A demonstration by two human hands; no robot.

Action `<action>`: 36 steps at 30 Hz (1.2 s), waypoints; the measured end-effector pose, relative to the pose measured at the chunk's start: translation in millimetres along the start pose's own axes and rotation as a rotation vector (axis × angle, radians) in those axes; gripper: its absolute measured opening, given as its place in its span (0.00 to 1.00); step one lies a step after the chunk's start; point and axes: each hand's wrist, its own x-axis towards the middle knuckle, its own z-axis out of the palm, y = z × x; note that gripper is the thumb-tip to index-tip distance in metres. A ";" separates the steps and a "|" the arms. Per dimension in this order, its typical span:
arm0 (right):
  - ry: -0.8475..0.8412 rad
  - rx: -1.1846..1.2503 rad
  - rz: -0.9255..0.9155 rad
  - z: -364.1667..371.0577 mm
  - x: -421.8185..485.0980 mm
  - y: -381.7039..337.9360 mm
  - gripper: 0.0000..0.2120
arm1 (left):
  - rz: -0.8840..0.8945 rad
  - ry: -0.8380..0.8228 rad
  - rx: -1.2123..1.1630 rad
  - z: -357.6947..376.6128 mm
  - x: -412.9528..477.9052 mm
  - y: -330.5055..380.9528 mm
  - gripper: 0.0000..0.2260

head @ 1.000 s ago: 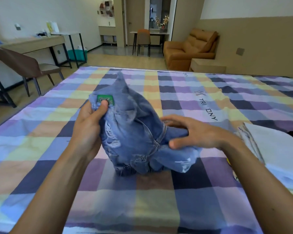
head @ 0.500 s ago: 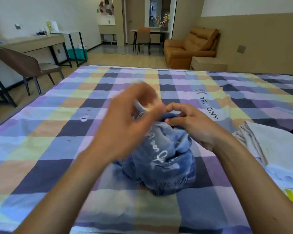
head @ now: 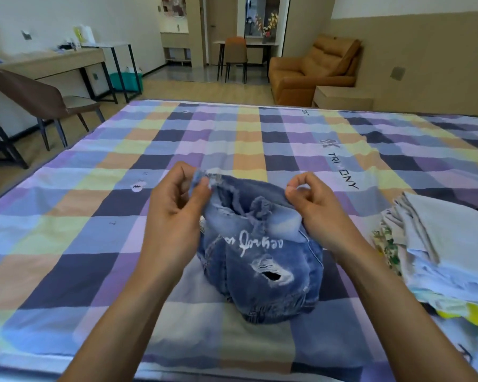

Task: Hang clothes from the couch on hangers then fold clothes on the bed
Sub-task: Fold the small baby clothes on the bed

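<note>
A bunched pair of ripped blue jeans (head: 262,260) with white script lettering sits on the checked bedspread (head: 94,216) in front of me. My left hand (head: 174,208) pinches the frayed upper edge of the denim on its left side. My right hand (head: 312,205) pinches the same edge on the right, fingers curled. The edge is lifted between both hands while the rest of the jeans lies crumpled on the bed. The orange couch (head: 312,70) stands beyond the far side of the bed.
A pile of light-coloured clothes (head: 436,252) lies on the bed at my right. A brown chair (head: 39,103) and a long desk (head: 44,62) stand to the left. A low wooden side table (head: 342,97) sits beside the couch.
The jeans were turned over from the green-tag side. My left hand came across to the top edge, and both hands have now spread apart, each pinching that edge.
</note>
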 end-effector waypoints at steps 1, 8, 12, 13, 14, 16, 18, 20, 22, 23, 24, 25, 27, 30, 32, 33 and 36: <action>0.055 -0.009 -0.083 -1.3 -5.0 -9.7 0.09 | -0.022 -0.015 -0.007 3.5 0.2 0.4 0.13; -0.210 -0.320 -0.373 -5.7 -47.5 -70.1 0.19 | -0.077 -0.018 -0.003 27.4 3.5 5.7 0.17; -0.159 -0.330 -0.392 -8.7 -43.4 -57.0 0.07 | -0.026 -0.054 0.004 36.2 4.9 14.1 0.19; -0.156 -0.221 -0.359 -13.7 -41.8 -55.9 0.07 | -0.023 -0.060 -0.011 35.7 6.1 15.4 0.19; -0.137 -0.105 -0.338 -19.9 -39.5 -56.3 0.08 | -0.027 -0.058 -0.029 33.9 7.2 16.3 0.18; -0.062 0.139 -0.299 -33.3 -32.9 -59.4 0.10 | -0.035 -0.048 -0.017 28.5 7.5 15.0 0.13; 0.070 0.353 -0.203 -48.1 -19.5 -56.1 0.11 | -0.020 -0.050 0.072 23.9 6.1 7.2 0.10; 0.257 0.339 -0.134 -61.6 0.0 -41.7 0.09 | -0.010 -0.070 0.186 20.0 2.2 -6.7 0.09; 0.444 0.051 -0.080 -69.7 11.8 -22.7 0.01 | -0.004 -0.157 0.296 13.8 -4.7 -25.5 0.09; 0.507 -0.102 -0.037 -68.6 9.5 -15.6 0.06 | 0.007 -0.217 0.350 9.7 -9.1 -36.9 0.09; 0.541 -0.212 -0.048 -65.9 3.2 -9.7 0.12 | 0.028 -0.273 0.404 5.2 -12.8 -49.0 0.09; 0.574 -0.282 -0.116 -60.4 -7.6 -8.0 0.16 | 0.054 -0.322 0.453 0.1 -16.7 -60.9 0.08; 0.575 -0.310 -0.307 -46.3 -34.4 -6.7 0.14 | 0.111 -0.414 0.538 -9.8 -23.4 -83.2 0.06; 0.077 -0.237 -0.306 -27.5 -65.5 5.6 0.07 | 0.184 -0.628 0.668 -19.2 -26.9 -105.2 0.12; -0.376 -0.413 -0.151 -14.9 -73.7 25.6 0.18 | 0.265 -0.751 0.827 -20.7 -26.0 -117.6 0.22; -0.516 -0.606 -0.101 -8.4 -75.0 38.1 0.30 | 0.297 -0.782 0.920 -19.0 -25.0 -123.7 0.29; -0.466 -0.965 -0.040 7.0 -72.6 70.0 0.44 | 0.365 -0.734 1.151 -2.4 -18.3 -136.7 0.41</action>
